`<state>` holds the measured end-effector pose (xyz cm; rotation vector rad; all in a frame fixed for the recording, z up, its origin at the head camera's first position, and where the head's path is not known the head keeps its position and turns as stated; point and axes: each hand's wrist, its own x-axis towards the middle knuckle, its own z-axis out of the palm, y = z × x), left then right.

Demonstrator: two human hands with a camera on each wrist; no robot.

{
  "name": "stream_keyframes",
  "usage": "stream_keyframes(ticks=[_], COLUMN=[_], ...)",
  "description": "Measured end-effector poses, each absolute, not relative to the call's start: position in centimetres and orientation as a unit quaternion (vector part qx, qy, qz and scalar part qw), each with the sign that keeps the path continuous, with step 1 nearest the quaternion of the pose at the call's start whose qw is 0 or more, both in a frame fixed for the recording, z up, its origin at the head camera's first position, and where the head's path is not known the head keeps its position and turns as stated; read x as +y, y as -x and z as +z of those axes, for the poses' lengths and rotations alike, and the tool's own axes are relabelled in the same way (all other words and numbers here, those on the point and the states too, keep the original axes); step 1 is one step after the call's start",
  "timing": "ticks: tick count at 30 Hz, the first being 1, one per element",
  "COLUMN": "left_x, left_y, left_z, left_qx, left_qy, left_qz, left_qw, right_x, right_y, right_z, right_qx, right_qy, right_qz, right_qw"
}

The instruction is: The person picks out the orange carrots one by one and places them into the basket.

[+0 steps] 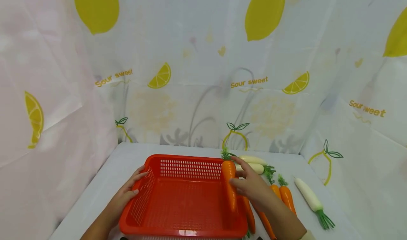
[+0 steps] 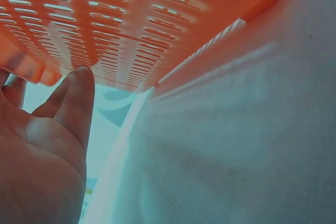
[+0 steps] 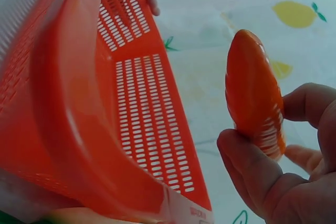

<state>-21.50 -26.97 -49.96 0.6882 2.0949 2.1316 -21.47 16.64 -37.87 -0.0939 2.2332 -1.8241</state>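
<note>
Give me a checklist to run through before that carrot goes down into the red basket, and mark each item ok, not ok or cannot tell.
1. Right hand grips the carrot between thumb and fingers: ok.
2. Carrot is over the basket, at its right wall: ok.
3. Basket floor below the carrot holds nothing: ok.
4. Left hand rests on the basket's left wall and steadies it: ok.
5. Basket sits flat on the table: cannot tell; the right wrist view shows a second, pale rim under it.
6. Other carrots and white radishes lie outside the basket, to its right, clear of the drop: ok.
</note>
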Motion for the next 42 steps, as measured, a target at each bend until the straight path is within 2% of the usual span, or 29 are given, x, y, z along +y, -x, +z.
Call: stream_keyframes(ticks=[10, 32, 42], left_x=[-27.0, -26.7, -27.0], left_y=[21.6, 21.3, 21.5], left_z=[-49.9, -49.9, -50.4], left_qx=[0.684, 0.674, 0.674], left_qy=[-0.229, -0.216, -0.227], left_qz=[0.692, 0.705, 0.702], left_qw=[0.019, 0.05, 0.036], right_x=[15.8, 12.6, 10.6], right_y=[22.3, 23.3, 24.5], right_z=[-36.8, -37.8, -38.0], right_qx=[0.768, 0.766, 0.748], right_qy=[0.068, 0.087, 0.11], right_qz=[-0.617, -0.614, -0.626], right_qw=[0.158, 0.17, 0.192])
